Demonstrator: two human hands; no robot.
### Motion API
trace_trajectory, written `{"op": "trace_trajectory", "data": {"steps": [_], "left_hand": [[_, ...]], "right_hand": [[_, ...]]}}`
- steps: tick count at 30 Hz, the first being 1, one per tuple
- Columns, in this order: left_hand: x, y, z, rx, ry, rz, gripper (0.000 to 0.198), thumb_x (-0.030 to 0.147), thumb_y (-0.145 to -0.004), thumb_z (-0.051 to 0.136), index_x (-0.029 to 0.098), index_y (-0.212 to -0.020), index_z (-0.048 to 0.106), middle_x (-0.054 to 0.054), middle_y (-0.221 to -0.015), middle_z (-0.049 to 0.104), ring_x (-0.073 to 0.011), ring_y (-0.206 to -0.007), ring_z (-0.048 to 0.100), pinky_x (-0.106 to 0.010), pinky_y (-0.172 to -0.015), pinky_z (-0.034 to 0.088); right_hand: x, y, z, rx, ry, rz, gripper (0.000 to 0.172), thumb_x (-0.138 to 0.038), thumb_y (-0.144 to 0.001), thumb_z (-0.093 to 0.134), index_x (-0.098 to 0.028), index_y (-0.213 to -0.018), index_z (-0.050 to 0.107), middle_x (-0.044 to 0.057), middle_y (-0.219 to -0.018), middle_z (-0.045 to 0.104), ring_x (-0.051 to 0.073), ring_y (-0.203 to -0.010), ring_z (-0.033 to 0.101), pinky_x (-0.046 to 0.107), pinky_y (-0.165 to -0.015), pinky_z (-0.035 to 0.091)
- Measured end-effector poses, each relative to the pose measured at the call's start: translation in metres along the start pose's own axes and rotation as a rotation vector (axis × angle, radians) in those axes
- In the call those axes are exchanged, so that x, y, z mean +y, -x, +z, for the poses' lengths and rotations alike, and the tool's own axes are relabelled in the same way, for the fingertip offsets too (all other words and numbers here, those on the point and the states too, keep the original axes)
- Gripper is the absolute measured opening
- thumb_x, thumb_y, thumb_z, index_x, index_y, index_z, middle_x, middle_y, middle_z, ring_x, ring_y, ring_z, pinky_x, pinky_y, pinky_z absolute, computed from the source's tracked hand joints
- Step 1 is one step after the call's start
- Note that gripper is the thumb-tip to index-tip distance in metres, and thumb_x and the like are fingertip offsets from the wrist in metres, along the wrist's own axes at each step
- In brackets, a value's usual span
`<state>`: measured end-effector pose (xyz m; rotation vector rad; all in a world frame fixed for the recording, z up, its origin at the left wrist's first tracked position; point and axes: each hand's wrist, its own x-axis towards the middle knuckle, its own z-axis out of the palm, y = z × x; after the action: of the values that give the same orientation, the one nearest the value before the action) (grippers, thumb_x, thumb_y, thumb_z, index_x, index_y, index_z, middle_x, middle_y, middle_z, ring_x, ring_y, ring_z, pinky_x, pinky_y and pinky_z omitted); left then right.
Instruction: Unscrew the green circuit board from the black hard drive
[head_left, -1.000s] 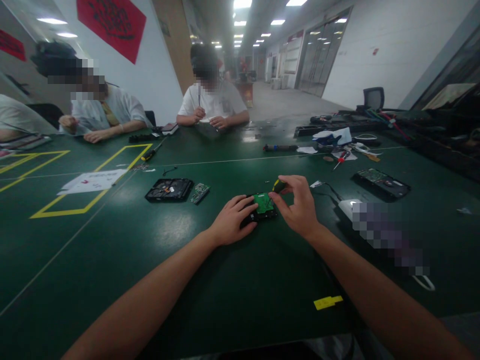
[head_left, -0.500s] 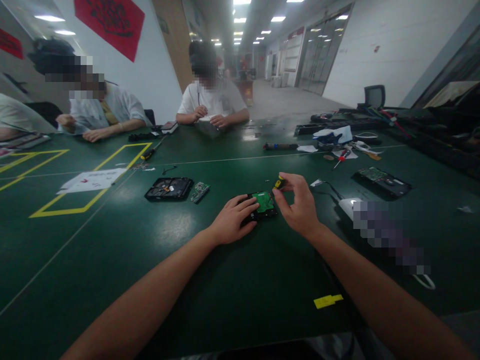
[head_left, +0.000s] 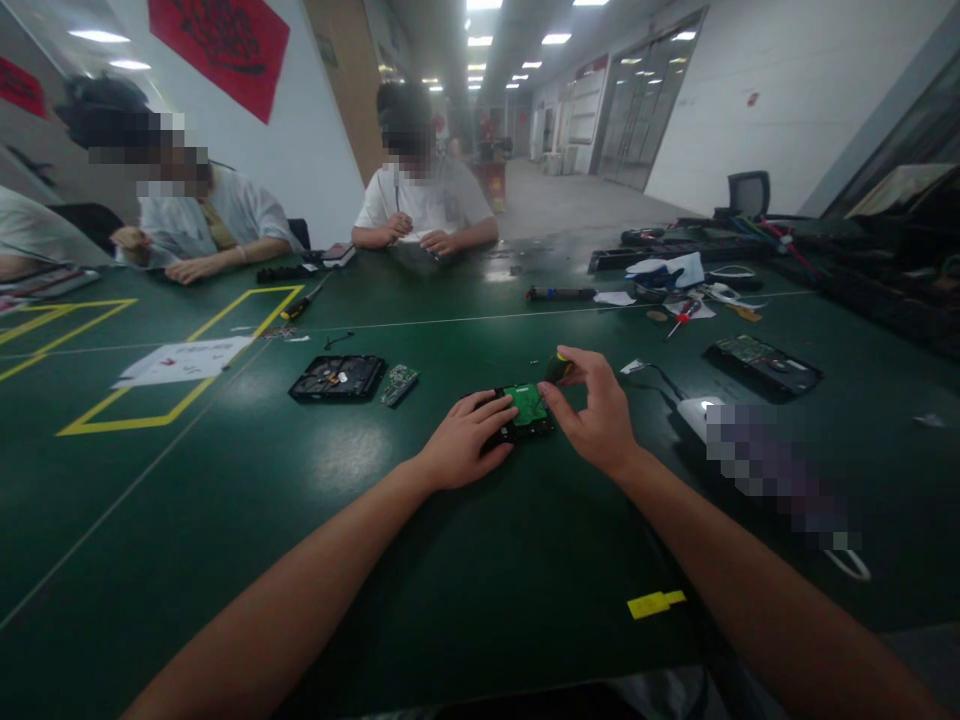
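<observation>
A black hard drive [head_left: 534, 428] with a green circuit board [head_left: 529, 402] facing up lies on the dark green table. My left hand [head_left: 469, 440] holds it from the left, fingers across its top and thumb along the near edge; they hide its left part. In my right hand [head_left: 592, 410], thumb and fingers are closed round the yellow and black handle of a screwdriver [head_left: 556, 367]. It stands tilted over the board's right side. Its tip is too small to make out.
Left of my hands are an opened hard drive [head_left: 337, 378] and a loose circuit board [head_left: 400, 384]. Another hard drive [head_left: 765, 366] and a pixelated elongated object [head_left: 780, 470] lie right. Across the table sit people [head_left: 427, 200]. Tools and cables [head_left: 682, 290] are at the back right.
The screwdriver handle has turned in my right fingers, and its yellow face shows less. My right thumb has shifted slightly left. My left hand and the hard drive stay put.
</observation>
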<state>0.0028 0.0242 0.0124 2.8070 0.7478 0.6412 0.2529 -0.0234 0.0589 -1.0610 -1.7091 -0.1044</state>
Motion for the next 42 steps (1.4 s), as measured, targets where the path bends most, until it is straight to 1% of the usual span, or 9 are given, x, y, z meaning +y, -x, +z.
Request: {"op": "trace_trajectory", "data": {"steps": [3, 8, 10, 16, 24, 27, 30, 38, 42], "left_hand": [[0.0004, 0.0, -0.0001, 0.004, 0.007, 0.002, 0.062, 0.035, -0.098, 0.068, 0.025, -0.157, 0.05, -0.01, -0.16, 0.053, -0.0376, -0.151, 0.04, -0.062, -0.122, 0.039], [-0.0017, 0.0002, 0.0018, 0.002, 0.001, -0.003, 0.063, 0.035, -0.097, 0.069, 0.025, -0.156, 0.05, -0.01, -0.161, 0.052, -0.038, -0.151, 0.04, -0.063, -0.121, 0.039], [-0.0021, 0.0003, 0.0021, -0.002, -0.009, -0.001, 0.063, 0.036, -0.097, 0.068, 0.024, -0.156, 0.05, -0.011, -0.161, 0.052, -0.0378, -0.151, 0.04, -0.063, -0.122, 0.039], [-0.0009, 0.0, 0.0008, 0.001, -0.002, 0.001, 0.063, 0.035, -0.097, 0.068, 0.026, -0.157, 0.049, -0.01, -0.161, 0.052, -0.0384, -0.151, 0.04, -0.064, -0.121, 0.039], [-0.0003, 0.0006, -0.0003, 0.003, 0.005, -0.008, 0.063, 0.033, -0.097, 0.069, 0.025, -0.157, 0.05, -0.01, -0.16, 0.053, -0.0378, -0.151, 0.04, -0.063, -0.121, 0.039], [-0.0003, 0.0008, -0.0001, 0.005, 0.01, -0.005, 0.063, 0.033, -0.097, 0.069, 0.026, -0.156, 0.05, -0.01, -0.161, 0.052, -0.0377, -0.152, 0.04, -0.063, -0.121, 0.039], [-0.0013, 0.0009, 0.0007, 0.004, 0.01, -0.003, 0.063, 0.034, -0.097, 0.069, 0.026, -0.157, 0.05, -0.01, -0.161, 0.052, -0.0375, -0.152, 0.039, -0.063, -0.122, 0.039], [-0.0007, 0.0011, -0.0001, 0.002, -0.001, -0.005, 0.061, 0.036, -0.098, 0.067, 0.025, -0.156, 0.05, -0.01, -0.161, 0.052, -0.0378, -0.152, 0.039, -0.063, -0.122, 0.039], [-0.0005, 0.0011, 0.0008, 0.011, 0.002, -0.009, 0.062, 0.035, -0.098, 0.067, 0.024, -0.156, 0.05, -0.01, -0.161, 0.052, -0.0377, -0.152, 0.039, -0.063, -0.122, 0.039]], "right_hand": [[0.0007, -0.0004, -0.0007, 0.007, 0.017, -0.025, 0.052, -0.026, -0.097, 0.069, -0.034, -0.146, 0.051, 0.009, -0.125, 0.065, 0.026, -0.102, 0.069, 0.047, -0.082, 0.065], [0.001, 0.003, 0.0004, -0.036, 0.011, 0.028, 0.057, -0.023, -0.1, 0.061, -0.033, -0.154, 0.044, 0.011, -0.135, 0.064, 0.025, -0.1, 0.071, 0.05, -0.09, 0.063], [0.0004, 0.003, 0.0005, -0.04, -0.002, 0.033, 0.057, -0.023, -0.1, 0.062, -0.033, -0.154, 0.044, 0.011, -0.135, 0.065, 0.025, -0.1, 0.071, 0.049, -0.091, 0.063], [-0.0003, -0.0014, -0.0022, 0.007, 0.011, -0.017, 0.049, -0.026, -0.098, 0.069, -0.033, -0.144, 0.053, 0.008, -0.124, 0.064, 0.025, -0.099, 0.069, 0.044, -0.082, 0.064], [-0.0018, -0.0007, -0.0019, -0.02, -0.006, 0.012, 0.052, -0.023, -0.101, 0.061, -0.032, -0.15, 0.047, 0.011, -0.134, 0.065, 0.027, -0.107, 0.069, 0.049, -0.093, 0.062], [-0.0022, -0.0024, -0.0029, 0.005, 0.019, -0.021, 0.049, -0.024, -0.099, 0.066, -0.031, -0.145, 0.053, 0.011, -0.127, 0.063, 0.027, -0.108, 0.067, 0.047, -0.088, 0.063], [-0.0015, -0.0037, -0.0039, 0.02, 0.042, -0.026, 0.047, -0.026, -0.098, 0.069, -0.031, -0.142, 0.055, 0.009, -0.121, 0.063, 0.026, -0.104, 0.067, 0.046, -0.084, 0.063], [0.0004, 0.0007, -0.0016, -0.013, 0.014, 0.035, 0.052, -0.025, -0.101, 0.062, -0.033, -0.151, 0.049, 0.009, -0.131, 0.067, 0.026, -0.1, 0.071, 0.05, -0.09, 0.064], [0.0, 0.0, -0.0016, -0.029, -0.022, 0.031, 0.052, -0.026, -0.1, 0.065, -0.034, -0.149, 0.05, 0.009, -0.129, 0.064, 0.025, -0.102, 0.069, 0.048, -0.087, 0.065]]}}
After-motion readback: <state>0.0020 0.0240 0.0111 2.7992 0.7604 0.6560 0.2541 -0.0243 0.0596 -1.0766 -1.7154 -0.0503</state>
